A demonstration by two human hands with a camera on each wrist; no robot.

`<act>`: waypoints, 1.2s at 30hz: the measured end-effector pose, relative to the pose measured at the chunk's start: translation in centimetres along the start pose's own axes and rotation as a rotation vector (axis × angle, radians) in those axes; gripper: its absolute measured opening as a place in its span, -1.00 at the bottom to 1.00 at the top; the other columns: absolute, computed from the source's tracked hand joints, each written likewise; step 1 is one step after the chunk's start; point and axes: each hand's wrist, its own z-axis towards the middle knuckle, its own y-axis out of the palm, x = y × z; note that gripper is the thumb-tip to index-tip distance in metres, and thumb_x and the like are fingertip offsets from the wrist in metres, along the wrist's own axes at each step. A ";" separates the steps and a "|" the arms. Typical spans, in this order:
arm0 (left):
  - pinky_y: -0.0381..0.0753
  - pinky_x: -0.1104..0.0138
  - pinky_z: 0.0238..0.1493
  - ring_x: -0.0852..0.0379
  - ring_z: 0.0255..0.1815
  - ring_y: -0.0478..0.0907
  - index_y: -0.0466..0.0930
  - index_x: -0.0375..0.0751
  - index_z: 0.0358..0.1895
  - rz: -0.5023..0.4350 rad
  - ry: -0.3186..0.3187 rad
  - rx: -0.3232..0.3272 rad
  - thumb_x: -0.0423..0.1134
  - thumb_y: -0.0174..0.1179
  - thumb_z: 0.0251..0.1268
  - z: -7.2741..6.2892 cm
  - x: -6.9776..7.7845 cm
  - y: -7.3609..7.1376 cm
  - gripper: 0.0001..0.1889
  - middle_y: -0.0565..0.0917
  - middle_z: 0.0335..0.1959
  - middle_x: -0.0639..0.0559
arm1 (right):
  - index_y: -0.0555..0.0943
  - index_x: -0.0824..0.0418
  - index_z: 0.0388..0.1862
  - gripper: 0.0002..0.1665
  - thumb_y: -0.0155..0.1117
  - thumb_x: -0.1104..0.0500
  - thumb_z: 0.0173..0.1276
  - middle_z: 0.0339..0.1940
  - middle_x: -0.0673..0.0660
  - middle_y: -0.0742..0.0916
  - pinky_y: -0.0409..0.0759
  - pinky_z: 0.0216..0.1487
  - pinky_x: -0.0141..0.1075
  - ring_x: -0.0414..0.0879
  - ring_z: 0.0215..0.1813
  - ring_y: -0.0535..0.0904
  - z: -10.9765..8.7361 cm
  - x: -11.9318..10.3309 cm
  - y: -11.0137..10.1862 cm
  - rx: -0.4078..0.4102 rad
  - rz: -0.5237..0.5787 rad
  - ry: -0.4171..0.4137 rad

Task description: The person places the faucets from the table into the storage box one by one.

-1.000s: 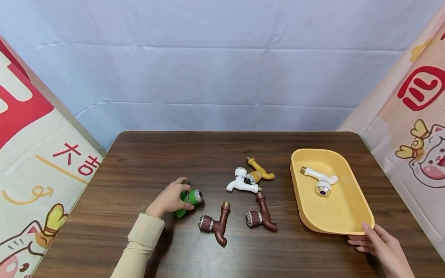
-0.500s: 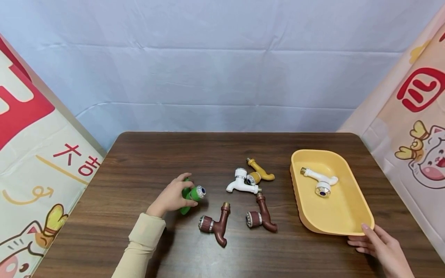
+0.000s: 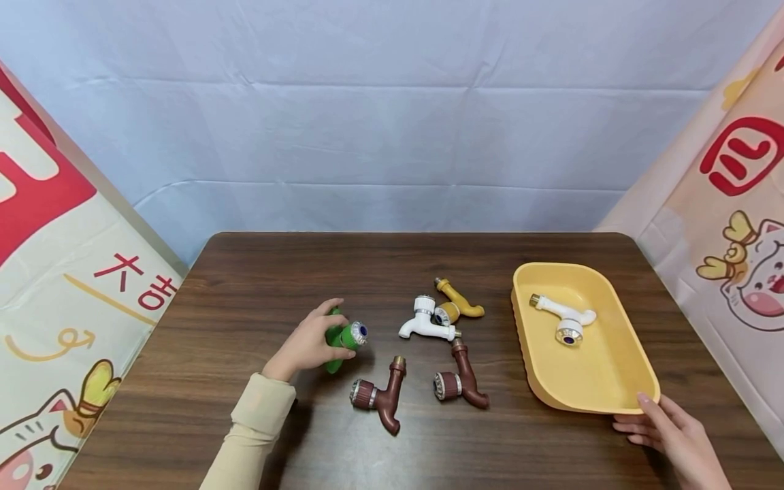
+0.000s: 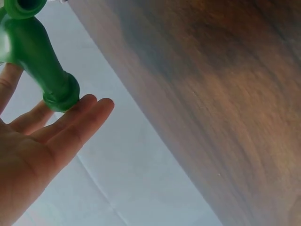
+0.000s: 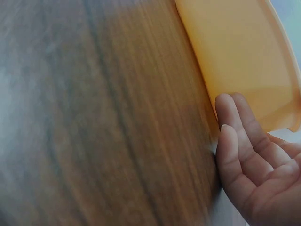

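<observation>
My left hand [image 3: 312, 344] grips a green tap [image 3: 346, 336] with a silver-rimmed knob, left of the table's middle. In the left wrist view the green tap [image 4: 40, 59] shows its spout opening, and several fingers [image 4: 77, 129] extend under one end. My right hand [image 3: 676, 432] pinches the near right corner of a yellow tray [image 3: 539, 388], thumb on the rim. The right wrist view has its fingers [image 5: 244, 127] against the outer wall of the tray [image 5: 235, 52]. Inside the tray lies a white tap [image 3: 563, 316].
On the wooden table [image 3: 275, 272] lie a brown tap [image 3: 386, 398], another brown tap [image 3: 467, 378], a second white tap [image 3: 424, 321] and a yellow tap [image 3: 456, 303] close behind it. A pale cloth [image 3: 392, 136] hangs behind the table, with printed cloths at both sides.
My left hand has moved slightly right and away from me with the green tap, whose knob has shifted right. My right hand and the tray have stayed in place.
</observation>
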 end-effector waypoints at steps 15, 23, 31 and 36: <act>0.38 -0.02 0.02 -0.19 0.23 0.26 0.61 -0.11 -0.21 -0.019 0.020 0.063 -0.10 0.43 -0.13 0.4 1.1 -0.3 -0.64 0.22 0.33 -0.12 | 0.35 0.05 -0.13 -0.72 -0.03 -0.11 0.38 -0.52 0.03 0.72 0.60 -0.42 -0.26 -0.15 -0.41 0.66 -0.1 -0.3 0.1 -0.001 -0.027 -0.004; 0.36 -0.03 0.05 -0.19 0.24 0.24 0.61 -0.11 -0.20 -0.036 0.037 0.093 -0.08 0.43 -0.13 0.7 1.4 -0.2 -0.63 0.21 0.33 -0.09 | 0.39 -0.07 -0.23 -0.83 -0.01 -0.10 0.37 -0.52 0.05 0.72 0.60 -0.42 -0.25 -0.14 -0.42 0.66 0.1 -0.1 -0.1 -0.007 0.002 -0.001; 0.37 -0.02 0.04 -0.14 0.23 0.27 0.61 -0.10 -0.21 -0.052 0.052 0.116 -0.10 0.45 -0.15 1.0 2.0 -0.3 -0.63 0.22 0.33 -0.07 | 0.39 -0.06 -0.22 -0.82 -0.01 -0.11 0.37 -0.53 0.04 0.72 0.60 -0.43 -0.25 -0.14 -0.42 0.67 0.0 0.1 0.0 0.000 0.010 -0.003; 0.37 -0.01 0.04 -0.12 0.23 0.26 0.61 -0.09 -0.22 -0.068 0.068 0.136 -0.11 0.44 -0.15 1.2 2.3 -0.4 -0.64 0.22 0.34 -0.04 | 0.29 0.22 0.00 -0.51 -0.06 -0.16 0.37 -0.53 0.03 0.72 0.60 -0.41 -0.25 -0.15 -0.42 0.66 0.0 -0.2 0.1 0.012 -0.041 0.029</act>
